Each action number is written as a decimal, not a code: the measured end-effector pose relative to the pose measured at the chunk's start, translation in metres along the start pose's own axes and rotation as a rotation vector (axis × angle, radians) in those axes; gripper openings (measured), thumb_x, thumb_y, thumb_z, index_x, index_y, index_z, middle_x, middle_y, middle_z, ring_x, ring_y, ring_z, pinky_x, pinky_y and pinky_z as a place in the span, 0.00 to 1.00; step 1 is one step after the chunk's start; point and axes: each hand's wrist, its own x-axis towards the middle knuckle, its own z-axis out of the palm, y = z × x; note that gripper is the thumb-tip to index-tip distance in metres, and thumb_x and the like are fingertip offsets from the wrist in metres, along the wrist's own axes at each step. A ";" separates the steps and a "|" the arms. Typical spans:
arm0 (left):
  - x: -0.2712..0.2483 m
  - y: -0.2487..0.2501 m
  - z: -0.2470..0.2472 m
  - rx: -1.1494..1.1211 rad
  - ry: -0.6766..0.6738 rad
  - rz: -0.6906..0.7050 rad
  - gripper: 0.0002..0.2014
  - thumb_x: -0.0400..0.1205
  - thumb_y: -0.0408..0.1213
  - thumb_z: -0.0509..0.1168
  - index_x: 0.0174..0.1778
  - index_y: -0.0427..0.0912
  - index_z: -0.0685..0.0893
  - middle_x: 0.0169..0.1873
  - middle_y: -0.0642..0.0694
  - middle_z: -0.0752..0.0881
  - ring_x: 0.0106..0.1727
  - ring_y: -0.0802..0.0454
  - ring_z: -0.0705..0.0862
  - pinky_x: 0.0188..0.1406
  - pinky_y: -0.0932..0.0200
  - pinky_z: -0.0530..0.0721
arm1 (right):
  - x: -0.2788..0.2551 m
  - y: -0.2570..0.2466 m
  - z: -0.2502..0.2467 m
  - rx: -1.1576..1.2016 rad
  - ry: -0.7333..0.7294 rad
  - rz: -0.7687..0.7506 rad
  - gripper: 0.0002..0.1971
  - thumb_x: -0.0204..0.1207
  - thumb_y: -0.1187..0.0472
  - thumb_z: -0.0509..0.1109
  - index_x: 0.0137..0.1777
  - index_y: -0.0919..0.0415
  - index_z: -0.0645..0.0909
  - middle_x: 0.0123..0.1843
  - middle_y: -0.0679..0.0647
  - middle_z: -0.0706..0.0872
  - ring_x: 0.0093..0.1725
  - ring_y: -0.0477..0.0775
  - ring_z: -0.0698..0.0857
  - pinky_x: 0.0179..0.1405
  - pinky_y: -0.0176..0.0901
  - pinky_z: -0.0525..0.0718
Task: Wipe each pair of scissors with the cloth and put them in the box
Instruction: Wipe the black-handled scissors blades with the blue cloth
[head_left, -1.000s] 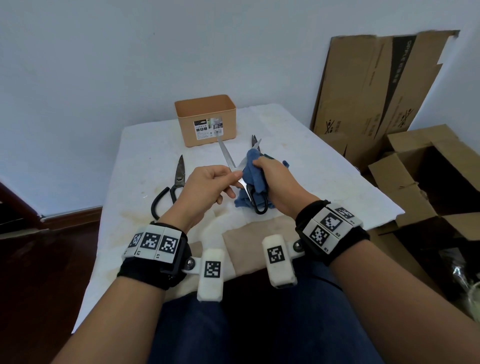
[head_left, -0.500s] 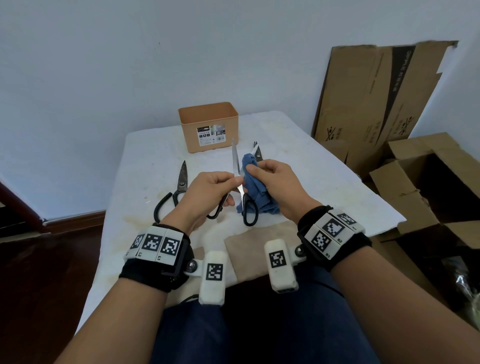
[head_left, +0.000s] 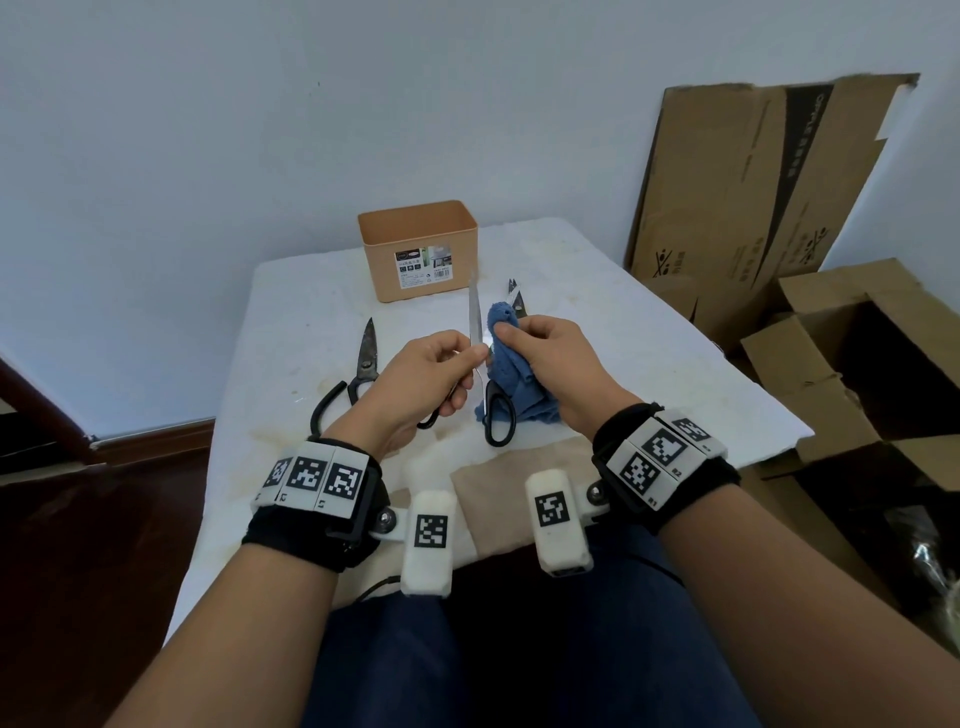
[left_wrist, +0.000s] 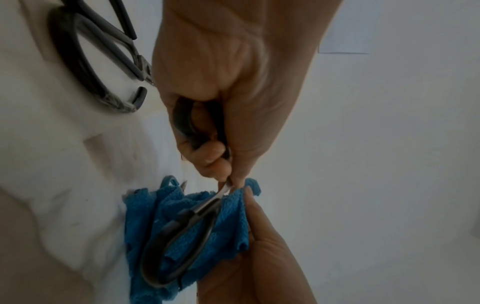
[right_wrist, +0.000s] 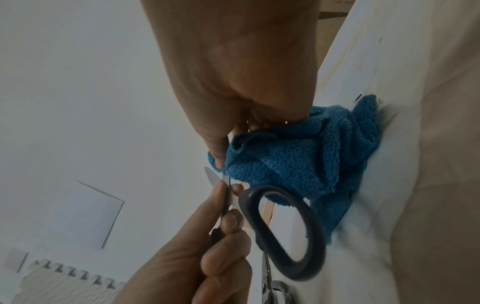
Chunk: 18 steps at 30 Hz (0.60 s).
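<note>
My left hand (head_left: 467, 358) grips a pair of black-handled scissors (head_left: 497, 415) above the table, one silver blade (head_left: 474, 312) pointing straight up. One handle sits inside its curled fingers (left_wrist: 207, 148); the other loop (right_wrist: 283, 232) hangs free. Beside the blade, my right hand (head_left: 511, 332) pinches a blue cloth (head_left: 514, 369) against the metal near the pivot, and the rest of the cloth (right_wrist: 311, 164) droops onto the table. The orange box (head_left: 415, 249) stands open at the far side. A dark rusty pair (head_left: 363, 364) lies to the left. A small pair (head_left: 517, 296) peeks out behind the cloth.
The white-covered table (head_left: 649, 364) has a tan patch (head_left: 519, 467) at its near edge. Flattened cardboard (head_left: 753, 208) leans on the wall to the right, with open cartons (head_left: 857, 364) on the floor beside the table. Dark wooden floor lies to the left.
The held scissors swung from leaning left to upright. My right hand slid the cloth up from the handles to the blade near the pivot. Both hands rose slightly.
</note>
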 end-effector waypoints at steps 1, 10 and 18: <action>-0.001 0.000 0.000 -0.007 -0.001 -0.003 0.11 0.87 0.41 0.66 0.44 0.37 0.82 0.26 0.48 0.78 0.22 0.56 0.73 0.18 0.66 0.69 | 0.000 0.000 -0.001 -0.002 -0.005 0.005 0.15 0.80 0.56 0.71 0.48 0.71 0.83 0.42 0.65 0.83 0.41 0.58 0.82 0.47 0.55 0.82; -0.006 0.001 -0.007 0.043 -0.056 -0.034 0.11 0.86 0.39 0.67 0.42 0.36 0.79 0.41 0.40 0.93 0.22 0.54 0.76 0.18 0.66 0.70 | -0.001 0.002 -0.009 -0.083 -0.089 -0.013 0.19 0.80 0.56 0.71 0.47 0.77 0.80 0.40 0.64 0.80 0.40 0.58 0.81 0.46 0.52 0.83; -0.010 -0.001 -0.007 0.087 -0.037 -0.025 0.12 0.87 0.40 0.66 0.43 0.34 0.79 0.40 0.40 0.93 0.22 0.50 0.75 0.20 0.62 0.69 | -0.001 0.006 -0.010 -0.138 -0.077 -0.055 0.22 0.79 0.54 0.72 0.46 0.79 0.80 0.39 0.63 0.80 0.39 0.56 0.79 0.43 0.48 0.80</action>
